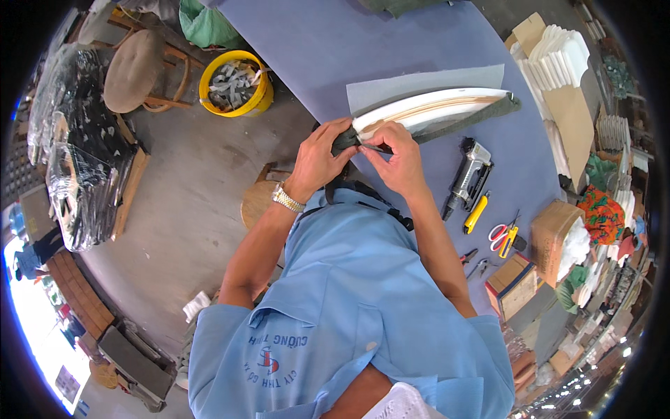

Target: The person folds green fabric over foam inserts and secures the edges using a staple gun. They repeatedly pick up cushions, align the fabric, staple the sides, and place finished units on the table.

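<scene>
A curved panel (433,108) with white padding and a wooden edge lies on the blue-grey table. Dark green fabric (467,119) runs along its near side and wraps its left end. At that end my left hand (322,152) is closed, its fingers pinching the fabric against the corner. Close beside it, my right hand (398,159) also pinches the fabric edge between thumb and fingers. The fingertips of both hands nearly meet, and the fold between them is partly hidden. Under the panel's far side is a flat grey sheet (419,82).
Right of my right hand lie a staple gun (470,174), a yellow utility knife (476,214), red-handled scissors (498,236) and pliers (479,268). Cardboard boxes (551,241) stand by the right edge. A yellow bucket of scraps (259,98) and a stool (132,73) are on the floor at left.
</scene>
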Demonstrator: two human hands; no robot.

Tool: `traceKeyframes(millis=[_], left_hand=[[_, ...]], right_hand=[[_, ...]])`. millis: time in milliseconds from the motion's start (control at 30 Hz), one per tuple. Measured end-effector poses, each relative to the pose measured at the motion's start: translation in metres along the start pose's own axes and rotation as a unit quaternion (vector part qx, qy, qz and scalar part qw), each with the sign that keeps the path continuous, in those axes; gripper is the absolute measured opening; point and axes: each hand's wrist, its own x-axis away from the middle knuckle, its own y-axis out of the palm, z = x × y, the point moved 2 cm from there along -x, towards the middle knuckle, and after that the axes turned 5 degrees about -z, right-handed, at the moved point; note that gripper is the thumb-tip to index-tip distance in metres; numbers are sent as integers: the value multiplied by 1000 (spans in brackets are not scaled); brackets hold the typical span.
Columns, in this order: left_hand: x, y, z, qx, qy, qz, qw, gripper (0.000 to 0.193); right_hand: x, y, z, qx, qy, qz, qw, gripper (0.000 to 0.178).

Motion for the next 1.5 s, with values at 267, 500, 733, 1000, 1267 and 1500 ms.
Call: traceKeyframes(millis=[267, 500, 733, 1000, 1267, 1500], left_hand=[[-19, -9, -1, -4, 5, -29, 1000, 49], [-33, -13, -3, -34, 14, -27, 999, 50], [-41, -11, 1, -62, 60, -24, 996, 52], [-66, -33, 6, 29, -68, -113, 991, 50], [-23, 0, -20, 105, -84, 13, 991, 50], [-34, -12, -20, 26, -60, -29, 997, 50]], right_hand=[[-15, 6, 19, -23, -68, 31, 997, 19], [-32, 4, 23, -38, -97, 25, 994, 18], [-26, 2, 24, -8, -117, 69, 991, 19], [-38, 6, 24, 55, -119, 93, 987, 19], [-8, 36, 22, 111, -112, 123, 980, 21], [-16, 30, 1, 64, -49, 107, 991, 16]])
